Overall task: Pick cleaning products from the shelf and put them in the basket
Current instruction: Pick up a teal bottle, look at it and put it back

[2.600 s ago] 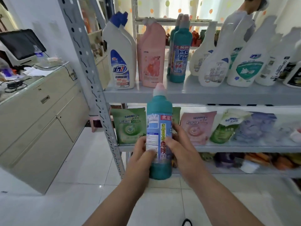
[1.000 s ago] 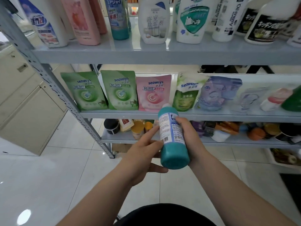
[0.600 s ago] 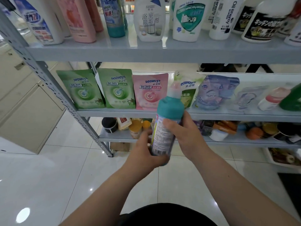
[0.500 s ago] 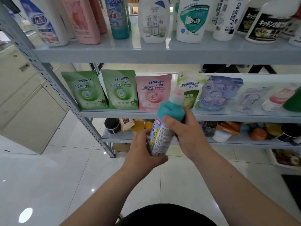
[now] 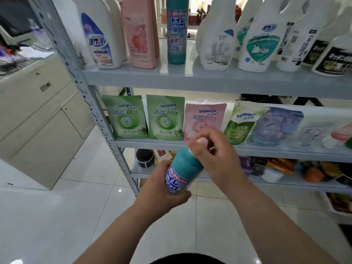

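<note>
I hold a teal cleaner bottle (image 5: 185, 168) with a pale pink cap, tilted away from me in front of the grey metal shelf (image 5: 209, 78). My left hand (image 5: 162, 187) grips the bottle's lower body from below. My right hand (image 5: 213, 155) curls around its neck and cap. A matching teal bottle (image 5: 176, 31) stands on the upper shelf among white and pink bottles. No basket is in view.
Green pouches (image 5: 126, 117) and a pink pouch (image 5: 204, 119) stand on the middle shelf, with jars and small items on the lower shelf (image 5: 285, 182). A beige cabinet (image 5: 38, 119) stands at the left. White floor tiles (image 5: 66, 216) lie below.
The bottle has turned so its front label faces me. My right hand has slid up from the shoulder to the cap. My left hand still holds the base.
</note>
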Available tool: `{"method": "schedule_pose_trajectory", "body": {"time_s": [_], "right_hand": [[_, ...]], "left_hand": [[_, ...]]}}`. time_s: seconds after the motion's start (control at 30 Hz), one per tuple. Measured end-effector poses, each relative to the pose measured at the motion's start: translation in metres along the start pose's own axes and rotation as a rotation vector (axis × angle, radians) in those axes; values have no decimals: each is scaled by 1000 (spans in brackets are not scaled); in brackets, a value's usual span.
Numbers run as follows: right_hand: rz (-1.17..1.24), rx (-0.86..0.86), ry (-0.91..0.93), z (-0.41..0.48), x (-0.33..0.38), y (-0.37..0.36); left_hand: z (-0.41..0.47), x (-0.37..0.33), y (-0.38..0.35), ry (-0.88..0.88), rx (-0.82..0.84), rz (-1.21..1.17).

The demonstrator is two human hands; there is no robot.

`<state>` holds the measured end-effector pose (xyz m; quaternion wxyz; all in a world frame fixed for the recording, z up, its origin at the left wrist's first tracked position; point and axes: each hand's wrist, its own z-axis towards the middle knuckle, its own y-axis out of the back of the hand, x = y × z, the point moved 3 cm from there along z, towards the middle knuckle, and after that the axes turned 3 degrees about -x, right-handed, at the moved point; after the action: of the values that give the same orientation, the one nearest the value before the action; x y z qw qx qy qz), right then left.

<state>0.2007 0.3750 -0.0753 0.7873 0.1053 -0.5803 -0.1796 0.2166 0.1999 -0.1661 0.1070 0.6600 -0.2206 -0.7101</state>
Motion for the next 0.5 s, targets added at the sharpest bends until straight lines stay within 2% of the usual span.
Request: {"method": "schedule_pose_trajectory", "body": {"time_s": [0.07, 0.13, 0.23, 0.3, 0.43, 0.5], "right_hand": [[-390, 29, 125, 8, 8, -4], [-613, 101, 114, 11, 11, -13], [-610, 74, 105, 9, 21, -29], [-593, 61, 180, 5, 32, -44], [-516, 122, 359, -3, 55, -68], [-426, 140, 463, -6, 64, -79]], "left_hand": [[-2, 4, 16, -58, -114, 214], [-5, 7, 32, -117, -160, 362], [-9, 13, 56, -154, -96, 381], [-13, 17, 72, -138, 1, 268], [-25, 33, 94, -77, 292, -58], [-30, 42, 103, -36, 435, -137]]}}
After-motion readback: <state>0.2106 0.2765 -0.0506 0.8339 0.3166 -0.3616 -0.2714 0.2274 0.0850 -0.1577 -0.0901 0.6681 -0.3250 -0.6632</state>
